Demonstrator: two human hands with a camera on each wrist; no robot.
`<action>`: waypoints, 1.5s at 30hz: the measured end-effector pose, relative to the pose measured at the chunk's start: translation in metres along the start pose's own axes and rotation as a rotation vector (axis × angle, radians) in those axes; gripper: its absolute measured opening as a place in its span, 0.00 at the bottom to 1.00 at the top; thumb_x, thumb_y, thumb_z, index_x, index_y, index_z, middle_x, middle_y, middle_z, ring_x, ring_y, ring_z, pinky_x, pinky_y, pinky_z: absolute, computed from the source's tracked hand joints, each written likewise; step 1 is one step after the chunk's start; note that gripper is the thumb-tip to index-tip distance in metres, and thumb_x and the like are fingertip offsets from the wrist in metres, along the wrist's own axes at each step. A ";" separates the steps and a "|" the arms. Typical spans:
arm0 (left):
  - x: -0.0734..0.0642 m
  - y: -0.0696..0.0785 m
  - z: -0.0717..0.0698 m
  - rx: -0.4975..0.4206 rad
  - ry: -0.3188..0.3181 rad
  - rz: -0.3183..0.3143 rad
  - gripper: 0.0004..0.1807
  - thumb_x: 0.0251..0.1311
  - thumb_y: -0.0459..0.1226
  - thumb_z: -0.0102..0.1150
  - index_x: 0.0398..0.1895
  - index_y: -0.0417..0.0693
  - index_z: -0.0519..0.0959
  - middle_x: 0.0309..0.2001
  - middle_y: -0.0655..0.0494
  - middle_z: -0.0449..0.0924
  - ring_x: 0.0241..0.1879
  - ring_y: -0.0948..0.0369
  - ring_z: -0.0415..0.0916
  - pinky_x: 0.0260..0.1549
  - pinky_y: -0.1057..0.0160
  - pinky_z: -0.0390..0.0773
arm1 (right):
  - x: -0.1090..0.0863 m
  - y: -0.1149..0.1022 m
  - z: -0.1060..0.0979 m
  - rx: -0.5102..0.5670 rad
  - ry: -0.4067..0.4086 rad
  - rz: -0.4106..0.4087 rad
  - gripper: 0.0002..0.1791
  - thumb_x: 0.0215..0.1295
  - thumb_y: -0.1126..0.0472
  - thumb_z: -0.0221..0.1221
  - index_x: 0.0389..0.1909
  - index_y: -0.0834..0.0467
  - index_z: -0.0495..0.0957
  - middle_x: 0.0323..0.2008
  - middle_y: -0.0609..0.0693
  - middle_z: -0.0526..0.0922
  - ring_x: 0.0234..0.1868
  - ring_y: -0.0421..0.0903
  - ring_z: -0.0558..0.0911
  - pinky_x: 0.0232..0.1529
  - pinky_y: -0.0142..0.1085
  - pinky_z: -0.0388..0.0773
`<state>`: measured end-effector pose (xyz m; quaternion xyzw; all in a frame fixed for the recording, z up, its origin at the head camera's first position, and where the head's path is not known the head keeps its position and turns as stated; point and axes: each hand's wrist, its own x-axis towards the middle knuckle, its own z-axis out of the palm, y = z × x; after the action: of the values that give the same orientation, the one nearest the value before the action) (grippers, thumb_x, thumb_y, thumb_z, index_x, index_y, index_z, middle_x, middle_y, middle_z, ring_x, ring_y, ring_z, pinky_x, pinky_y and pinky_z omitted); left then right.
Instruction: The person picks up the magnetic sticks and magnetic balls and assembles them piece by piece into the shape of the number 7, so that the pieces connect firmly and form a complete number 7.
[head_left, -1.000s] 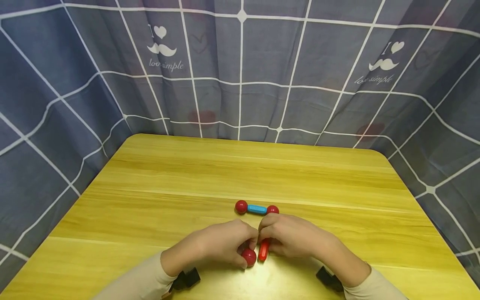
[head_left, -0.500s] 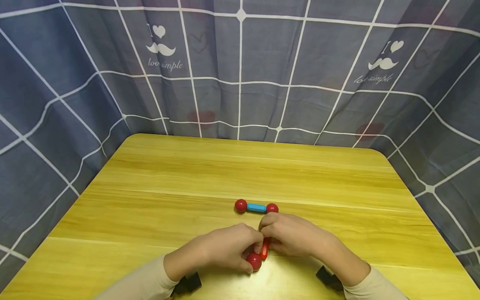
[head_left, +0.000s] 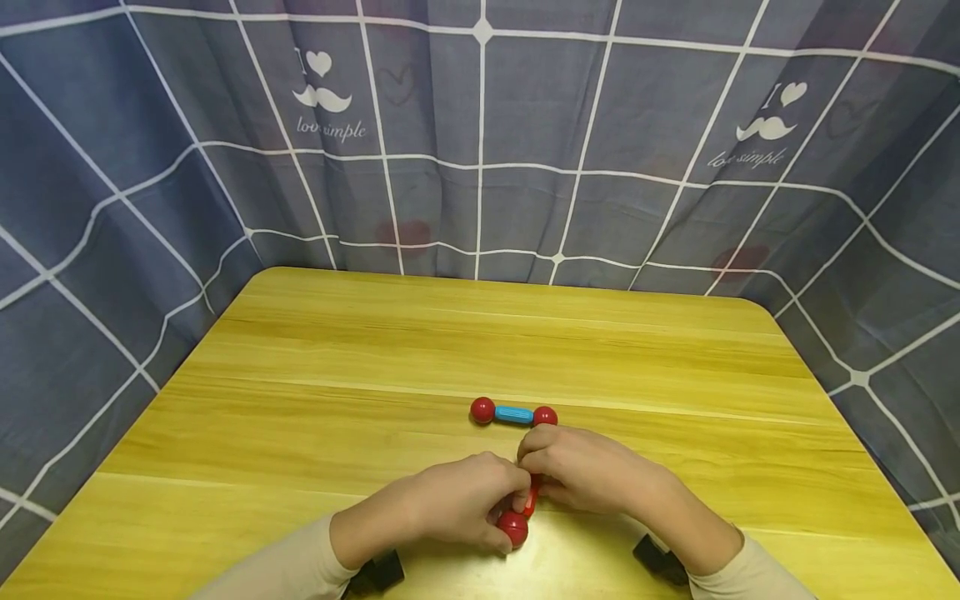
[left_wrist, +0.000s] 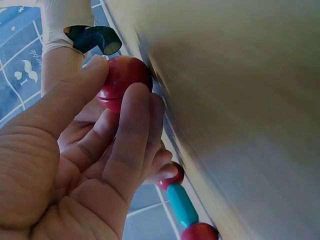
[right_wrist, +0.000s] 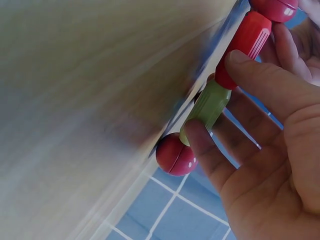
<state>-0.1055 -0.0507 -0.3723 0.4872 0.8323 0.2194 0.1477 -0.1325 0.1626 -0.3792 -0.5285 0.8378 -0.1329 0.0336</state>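
Note:
My left hand [head_left: 468, 500] pinches a red ball [head_left: 513, 528] between thumb and fingers, close over the table; the ball [left_wrist: 125, 80] shows a seam in the left wrist view. That ball meets the near end of a red rod [head_left: 531, 501]. My right hand [head_left: 600, 471] holds the red rod [right_wrist: 245, 47] and a green rod [right_wrist: 207, 107], which are lined up end to end. The green rod is hidden in the head view. At its other end sits another red ball [right_wrist: 177, 155]. Beyond the hands, a blue rod [head_left: 513, 414] lies between two red balls [head_left: 482, 410].
The yellow wood-grain table [head_left: 360, 350] has a rounded far edge. A grey-blue checked curtain [head_left: 525, 125] hangs behind it and along both sides. Black wrist cameras [head_left: 382, 571] are strapped at both wrists.
My left hand has moved right and slightly nearer, bringing its red ball from beside the red rod to the rod's near end. The right hand has barely moved.

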 end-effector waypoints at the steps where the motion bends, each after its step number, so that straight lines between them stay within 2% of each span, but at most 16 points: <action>1: 0.000 0.000 0.000 0.002 0.001 -0.001 0.17 0.48 0.40 0.76 0.32 0.53 0.74 0.26 0.68 0.72 0.23 0.76 0.65 0.23 0.81 0.67 | 0.000 0.000 0.000 0.002 0.000 -0.001 0.03 0.62 0.58 0.66 0.35 0.46 0.82 0.37 0.34 0.74 0.41 0.30 0.72 0.44 0.22 0.71; 10: 0.003 -0.002 0.002 0.018 0.002 -0.031 0.15 0.53 0.44 0.73 0.29 0.52 0.73 0.25 0.67 0.71 0.23 0.75 0.64 0.22 0.79 0.67 | -0.001 0.001 -0.001 0.005 -0.005 -0.013 0.01 0.65 0.58 0.64 0.35 0.48 0.83 0.37 0.35 0.75 0.41 0.31 0.72 0.44 0.21 0.70; 14: 0.002 -0.007 -0.002 0.026 0.039 -0.059 0.13 0.56 0.44 0.70 0.30 0.51 0.74 0.26 0.66 0.71 0.24 0.73 0.63 0.22 0.77 0.66 | -0.004 0.001 -0.001 0.000 0.001 -0.022 0.04 0.61 0.60 0.66 0.36 0.49 0.83 0.38 0.36 0.76 0.41 0.32 0.72 0.46 0.22 0.71; 17: 0.001 -0.013 -0.008 0.084 0.113 -0.138 0.12 0.57 0.43 0.69 0.28 0.51 0.74 0.24 0.65 0.70 0.23 0.71 0.63 0.21 0.75 0.66 | -0.006 0.001 0.000 -0.004 0.016 -0.040 0.07 0.59 0.62 0.68 0.37 0.49 0.84 0.40 0.37 0.77 0.43 0.33 0.73 0.48 0.23 0.71; 21: 0.000 -0.027 -0.017 0.179 0.278 -0.243 0.10 0.59 0.41 0.66 0.29 0.50 0.74 0.26 0.63 0.68 0.23 0.67 0.64 0.21 0.71 0.68 | -0.007 0.004 0.001 -0.004 0.044 -0.065 0.07 0.59 0.64 0.67 0.37 0.51 0.84 0.40 0.37 0.77 0.45 0.33 0.74 0.50 0.21 0.69; 23: 0.000 -0.035 -0.020 0.218 0.353 -0.271 0.08 0.61 0.40 0.64 0.36 0.47 0.77 0.32 0.60 0.72 0.29 0.64 0.69 0.27 0.69 0.73 | -0.007 0.005 0.001 -0.003 0.057 -0.067 0.08 0.59 0.65 0.67 0.37 0.50 0.83 0.40 0.37 0.77 0.45 0.33 0.74 0.51 0.21 0.69; 25: 0.000 -0.042 -0.022 0.242 0.384 -0.292 0.13 0.63 0.40 0.62 0.47 0.44 0.78 0.42 0.56 0.75 0.38 0.61 0.73 0.37 0.66 0.77 | -0.007 0.005 0.001 -0.003 0.062 -0.062 0.08 0.59 0.66 0.66 0.37 0.50 0.83 0.40 0.37 0.78 0.45 0.32 0.74 0.51 0.22 0.69; 27: -0.001 -0.048 -0.023 0.260 0.377 -0.300 0.18 0.63 0.39 0.62 0.54 0.42 0.77 0.48 0.53 0.76 0.44 0.58 0.74 0.44 0.62 0.77 | -0.007 0.005 0.001 -0.005 0.059 -0.054 0.08 0.60 0.65 0.66 0.37 0.50 0.83 0.40 0.37 0.78 0.45 0.33 0.74 0.51 0.22 0.69; 29: -0.001 -0.051 -0.023 0.253 0.348 -0.295 0.19 0.63 0.38 0.62 0.56 0.42 0.77 0.50 0.53 0.76 0.45 0.57 0.74 0.46 0.61 0.77 | -0.006 0.005 0.001 -0.010 0.055 -0.049 0.07 0.60 0.65 0.66 0.37 0.50 0.83 0.40 0.37 0.78 0.45 0.33 0.74 0.51 0.22 0.70; 34: 0.000 -0.053 -0.023 0.203 0.318 -0.261 0.12 0.61 0.35 0.63 0.47 0.43 0.80 0.42 0.55 0.76 0.37 0.62 0.72 0.37 0.65 0.76 | -0.005 0.006 0.001 -0.025 0.049 -0.045 0.06 0.61 0.63 0.66 0.38 0.50 0.83 0.39 0.37 0.78 0.45 0.33 0.74 0.50 0.23 0.70; 40: 0.002 -0.051 -0.022 0.153 0.318 -0.267 0.10 0.60 0.32 0.64 0.45 0.43 0.80 0.42 0.54 0.75 0.38 0.62 0.73 0.38 0.65 0.77 | -0.004 0.005 0.001 -0.047 0.046 -0.048 0.06 0.61 0.62 0.66 0.38 0.49 0.83 0.39 0.37 0.79 0.44 0.34 0.74 0.50 0.24 0.70; 45: 0.004 -0.053 -0.022 0.161 0.340 -0.255 0.07 0.59 0.32 0.66 0.39 0.44 0.78 0.39 0.55 0.74 0.36 0.61 0.73 0.37 0.65 0.77 | -0.003 0.003 0.001 -0.057 0.040 -0.055 0.08 0.60 0.64 0.66 0.38 0.49 0.83 0.39 0.37 0.79 0.44 0.35 0.74 0.49 0.24 0.71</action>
<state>-0.1572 -0.0749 -0.3806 0.3442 0.9149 0.2108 -0.0073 -0.1340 0.1662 -0.3811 -0.5493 0.8269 -0.1204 -0.0017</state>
